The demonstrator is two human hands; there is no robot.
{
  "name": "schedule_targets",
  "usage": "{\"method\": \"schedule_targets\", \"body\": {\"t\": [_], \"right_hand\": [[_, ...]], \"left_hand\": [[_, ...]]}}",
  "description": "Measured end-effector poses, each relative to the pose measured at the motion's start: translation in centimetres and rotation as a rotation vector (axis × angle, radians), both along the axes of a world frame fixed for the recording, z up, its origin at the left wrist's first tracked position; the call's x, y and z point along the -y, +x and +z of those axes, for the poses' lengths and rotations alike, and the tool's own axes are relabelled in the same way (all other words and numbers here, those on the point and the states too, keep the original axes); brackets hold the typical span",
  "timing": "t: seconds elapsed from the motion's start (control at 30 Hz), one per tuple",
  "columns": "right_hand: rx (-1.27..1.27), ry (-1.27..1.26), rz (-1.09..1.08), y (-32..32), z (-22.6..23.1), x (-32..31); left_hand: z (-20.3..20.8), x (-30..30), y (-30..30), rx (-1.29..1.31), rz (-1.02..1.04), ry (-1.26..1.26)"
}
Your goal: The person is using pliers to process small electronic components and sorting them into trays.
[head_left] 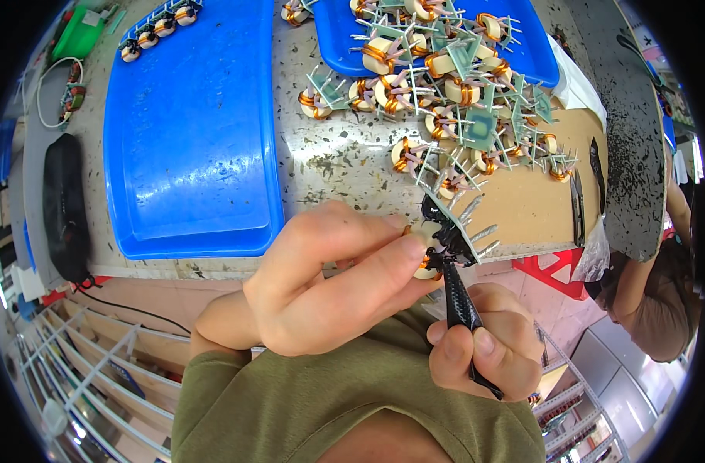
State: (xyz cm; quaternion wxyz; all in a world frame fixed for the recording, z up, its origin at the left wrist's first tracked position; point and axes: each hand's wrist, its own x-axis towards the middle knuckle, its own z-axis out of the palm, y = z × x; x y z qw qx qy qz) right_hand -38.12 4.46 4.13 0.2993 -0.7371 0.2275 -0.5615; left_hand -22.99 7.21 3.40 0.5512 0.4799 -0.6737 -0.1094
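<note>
Between its thumb and fingers my left hand (344,266) grips a ring coil (426,245) with orange copper windings, joined to a small green circuit board (470,241) with silver pins. Glossy black paste (439,225) covers the gap between ring and board. My right hand (487,343) pinches a slim, tapered black tool (462,305), whose narrow upper end touches the paste; its exact kind cannot be made out. Just beyond my hands, several more ring coils on boards (476,127) lie heaped on the bench, some spilling from a blue tray (333,46).
A large blue tray (190,154) on the left bears a few coils (163,27) at its far end. At right, tweezers (577,207) and a black stick (597,174) rest on brown cardboard (522,204). A black pouch (65,204) lies far left; another person's arm (636,289) shows at right.
</note>
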Motion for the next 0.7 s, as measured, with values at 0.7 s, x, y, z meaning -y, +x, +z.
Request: {"method": "schedule_targets", "body": {"t": [0.7], "right_hand": [[0.074, 0.130, 0.150, 0.07, 0.32, 0.21]], "left_hand": [[-0.50, 0.10, 0.08, -0.016, 0.002, 0.026]]}}
